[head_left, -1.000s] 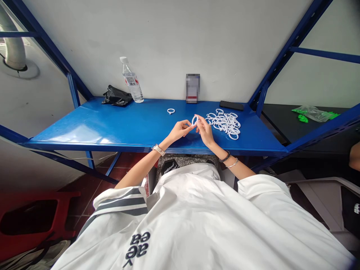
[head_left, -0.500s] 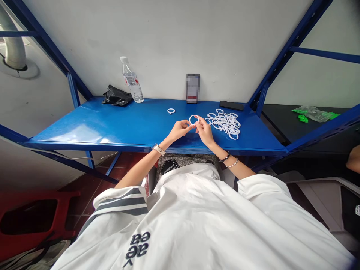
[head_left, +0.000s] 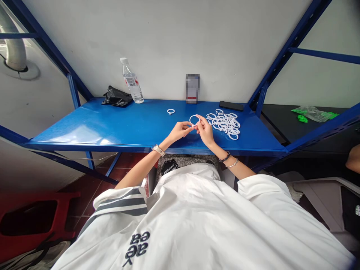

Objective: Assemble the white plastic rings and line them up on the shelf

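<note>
Turned flat now, thin white plastic ring (head_left: 194, 120) between both hands' fingertips.

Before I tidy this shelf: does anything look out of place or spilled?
One ring lies alone, left of the heap. Both hands, left and right, pinch another ring. The bottle stands upright; nothing is spilled.
</note>
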A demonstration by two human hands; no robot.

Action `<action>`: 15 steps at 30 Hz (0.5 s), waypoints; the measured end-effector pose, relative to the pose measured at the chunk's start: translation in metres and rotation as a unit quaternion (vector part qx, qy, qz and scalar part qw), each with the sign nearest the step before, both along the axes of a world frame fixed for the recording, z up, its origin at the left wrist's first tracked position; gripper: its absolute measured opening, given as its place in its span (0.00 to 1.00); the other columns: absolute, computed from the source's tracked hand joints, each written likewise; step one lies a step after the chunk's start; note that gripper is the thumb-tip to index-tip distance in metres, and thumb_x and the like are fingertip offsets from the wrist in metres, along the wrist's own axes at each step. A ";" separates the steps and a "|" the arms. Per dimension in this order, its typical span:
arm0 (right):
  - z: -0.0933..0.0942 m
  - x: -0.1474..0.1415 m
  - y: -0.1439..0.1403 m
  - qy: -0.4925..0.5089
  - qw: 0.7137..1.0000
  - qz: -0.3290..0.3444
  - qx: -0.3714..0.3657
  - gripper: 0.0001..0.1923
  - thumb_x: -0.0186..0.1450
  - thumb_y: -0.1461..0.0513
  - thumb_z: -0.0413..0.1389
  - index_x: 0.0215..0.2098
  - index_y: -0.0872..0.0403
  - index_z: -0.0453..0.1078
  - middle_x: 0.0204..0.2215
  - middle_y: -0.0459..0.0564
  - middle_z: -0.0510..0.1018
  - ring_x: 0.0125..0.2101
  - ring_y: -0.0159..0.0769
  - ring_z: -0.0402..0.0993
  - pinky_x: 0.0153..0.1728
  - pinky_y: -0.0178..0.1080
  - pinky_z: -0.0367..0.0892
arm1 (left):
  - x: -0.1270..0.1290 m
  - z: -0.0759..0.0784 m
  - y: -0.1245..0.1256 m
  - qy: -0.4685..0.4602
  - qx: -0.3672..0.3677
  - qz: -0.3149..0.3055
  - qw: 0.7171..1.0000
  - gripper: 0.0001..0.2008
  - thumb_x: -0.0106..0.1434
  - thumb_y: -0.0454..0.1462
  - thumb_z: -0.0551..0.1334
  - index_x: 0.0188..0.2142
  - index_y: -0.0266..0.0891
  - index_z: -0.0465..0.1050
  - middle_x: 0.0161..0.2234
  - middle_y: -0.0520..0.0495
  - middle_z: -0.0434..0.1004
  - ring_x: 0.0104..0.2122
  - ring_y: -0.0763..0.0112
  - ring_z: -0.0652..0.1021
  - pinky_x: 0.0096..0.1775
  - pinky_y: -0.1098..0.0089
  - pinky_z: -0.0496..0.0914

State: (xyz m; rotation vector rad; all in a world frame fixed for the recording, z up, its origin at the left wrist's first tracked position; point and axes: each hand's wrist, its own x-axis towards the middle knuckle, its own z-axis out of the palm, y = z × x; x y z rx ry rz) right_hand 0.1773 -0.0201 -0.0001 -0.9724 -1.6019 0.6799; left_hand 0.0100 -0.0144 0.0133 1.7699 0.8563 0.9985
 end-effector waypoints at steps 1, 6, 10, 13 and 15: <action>0.000 0.000 0.000 0.000 1.000 -0.001 0.002 0.27 0.70 0.45 0.47 0.59 0.49 0.67 0.25 0.47 0.72 0.22 0.35 0.68 0.26 0.40 0.69 | 0.000 0.000 0.000 0.000 0.000 -0.002 1.000 0.30 0.57 0.61 0.64 0.36 0.34 0.73 0.15 0.56 0.63 0.16 0.80 0.61 0.22 0.74 0.54; 0.002 0.000 -0.002 -0.006 1.000 -0.004 0.011 0.27 0.71 0.44 0.46 0.59 0.48 0.66 0.22 0.45 0.68 0.21 0.35 0.66 0.26 0.40 0.68 | 0.000 0.001 -0.002 -0.005 -0.001 -0.008 1.000 0.30 0.56 0.61 0.64 0.36 0.34 0.72 0.15 0.56 0.62 0.16 0.80 0.61 0.22 0.75 0.54; 0.003 0.000 -0.002 -0.017 1.000 -0.007 0.011 0.26 0.71 0.45 0.45 0.58 0.49 0.67 0.21 0.44 0.66 0.21 0.35 0.64 0.26 0.40 0.67 | 0.001 0.001 -0.002 0.001 -0.003 -0.005 1.000 0.29 0.56 0.61 0.64 0.35 0.35 0.70 0.15 0.56 0.62 0.16 0.80 0.61 0.21 0.75 0.53; 0.002 0.000 -0.002 -0.026 1.000 -0.010 0.014 0.25 0.71 0.45 0.46 0.58 0.49 0.66 0.21 0.44 0.66 0.22 0.36 0.65 0.27 0.40 0.67 | 0.001 0.001 -0.002 0.002 0.000 -0.003 1.000 0.29 0.56 0.60 0.64 0.34 0.36 0.69 0.15 0.57 0.62 0.16 0.80 0.61 0.21 0.75 0.53; 0.001 0.000 -0.001 -0.036 0.999 -0.013 0.018 0.25 0.71 0.46 0.46 0.58 0.50 0.66 0.21 0.43 0.66 0.22 0.36 0.65 0.27 0.40 0.67 | 0.001 0.001 -0.002 0.004 0.003 -0.002 1.000 0.28 0.56 0.60 0.65 0.34 0.36 0.68 0.15 0.57 0.63 0.16 0.80 0.61 0.21 0.75 0.53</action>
